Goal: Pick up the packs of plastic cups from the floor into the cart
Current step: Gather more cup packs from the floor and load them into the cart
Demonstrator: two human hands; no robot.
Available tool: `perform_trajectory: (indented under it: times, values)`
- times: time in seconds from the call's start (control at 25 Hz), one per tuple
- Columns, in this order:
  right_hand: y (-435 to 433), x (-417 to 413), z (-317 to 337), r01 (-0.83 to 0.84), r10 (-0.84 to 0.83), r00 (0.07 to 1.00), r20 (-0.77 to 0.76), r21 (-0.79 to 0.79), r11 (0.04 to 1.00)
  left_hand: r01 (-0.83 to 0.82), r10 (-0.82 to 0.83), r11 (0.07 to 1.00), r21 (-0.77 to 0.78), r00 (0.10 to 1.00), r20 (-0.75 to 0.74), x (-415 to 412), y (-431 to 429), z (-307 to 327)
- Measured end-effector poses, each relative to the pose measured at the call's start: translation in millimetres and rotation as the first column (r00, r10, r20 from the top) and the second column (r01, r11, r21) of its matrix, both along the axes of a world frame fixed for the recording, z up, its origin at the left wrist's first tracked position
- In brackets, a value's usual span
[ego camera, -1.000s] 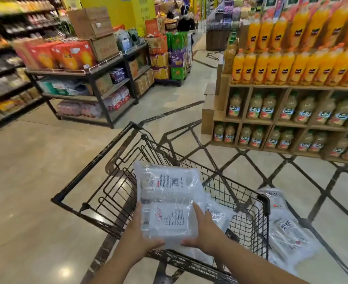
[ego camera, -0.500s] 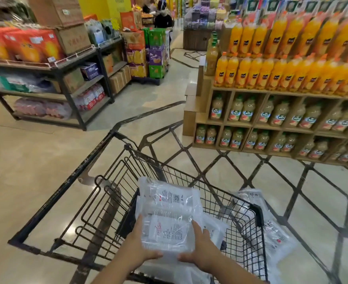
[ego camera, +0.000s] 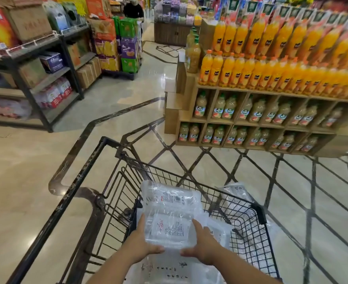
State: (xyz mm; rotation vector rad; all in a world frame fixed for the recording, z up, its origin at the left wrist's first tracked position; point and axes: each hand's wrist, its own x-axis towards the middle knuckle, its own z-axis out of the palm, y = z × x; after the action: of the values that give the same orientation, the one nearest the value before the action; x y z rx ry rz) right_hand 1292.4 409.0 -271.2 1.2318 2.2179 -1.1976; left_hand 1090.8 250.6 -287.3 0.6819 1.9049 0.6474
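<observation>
I hold a clear pack of plastic cups (ego camera: 170, 214) with both hands, inside the black wire cart (ego camera: 259, 214). My left hand (ego camera: 141, 241) grips its left side and my right hand (ego camera: 200, 245) grips its right side. It rests low in the basket, on top of other clear packs (ego camera: 175, 269) lying in the cart. Another pack of cups (ego camera: 237, 191) lies on the floor just beyond the cart's right side, seen partly through the wire.
A wooden display (ego camera: 271, 119) of orange juice bottles stands ahead on the right. Dark metal shelving (ego camera: 46, 78) with boxes stands on the left. Stacked cartons (ego camera: 117, 48) and a person (ego camera: 133, 9) are far down the aisle. The cart's handle bar (ego camera: 74, 185) runs along the left.
Both hands have lowered the pack deeper into the cart basket, onto the packs lying there. The view has tilted down and moved closer to the juice display.
</observation>
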Motion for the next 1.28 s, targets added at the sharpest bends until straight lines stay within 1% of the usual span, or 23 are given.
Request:
perform_trajectory:
  times: [0.2,0.36,0.56,0.68,0.8,0.96,1.12,1.2,1.28]
  values:
    - [4,-21,-10,0.046,-0.046,0.998,0.033,0.002,0.999,0.046,-0.045,0.998,-0.045,0.999,0.03,-22,10,-14]
    - [-1,-29,-21,0.078,-0.081,0.994,0.077,0.033,0.996,0.109,-0.105,0.99,-0.094,0.993,0.048,-34,13,-32]
    - [-4,-33,-32,0.09,-0.095,0.992,0.086,0.063,0.994,0.157,-0.157,0.973,-0.168,0.987,0.011,-40,15,-46]
    - [-1,-32,-34,0.095,-0.1,0.991,0.085,0.056,0.994,0.197,-0.215,0.97,-0.143,0.97,-0.117,-43,21,-35]
    - [0,-27,-33,0.11,-0.116,0.991,0.072,0.075,0.991,0.269,-0.293,0.954,-0.13,0.93,-0.223,-46,28,-19]
    - [-6,-9,-25,0.147,-0.156,0.983,0.093,0.096,0.985,0.347,-0.4,0.913,-0.214,0.864,-0.307,-50,33,-15]
    - [-15,15,-18,0.202,-0.237,0.958,0.158,0.211,0.956,0.437,-0.498,0.867,-0.239,0.765,-0.409,-45,44,-10]
    - [-25,30,-18,0.26,-0.304,0.938,0.165,0.244,0.934,0.49,-0.556,0.831,-0.265,0.702,-0.445,-34,52,-7]
    - [-36,47,-18,0.301,-0.353,0.92,0.169,0.272,0.914,0.538,-0.586,0.805,-0.25,0.651,-0.482,-15,63,-5]
